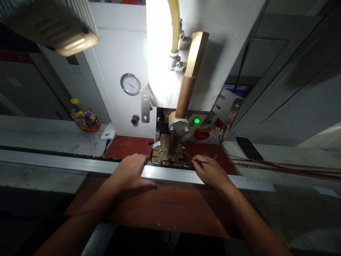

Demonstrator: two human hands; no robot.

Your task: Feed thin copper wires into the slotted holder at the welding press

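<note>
A long aluminium bar [170,174] runs across the machine's front, with a dark strip [93,154] bearing small copper pieces along its far edge. My left hand [133,169] is closed over the bar left of the electrode, fingers across the top and thumb in front. In a pinch, my right hand [209,169] holds a thin copper wire [189,156] at the strip, right of the electrode. Between my hands, the upright copper electrode [173,145] comes down over a brass fixture [160,153]. The wire's tip is too small to make out.
A pressure gauge [130,84], a lit green button [196,121] and a red knob [203,134] are on the machine. Several copper strips [287,167] lie at right beside a phone [249,148]. A bottle [84,116] and white box [108,132] stand left. A lamp [53,28] hangs upper left.
</note>
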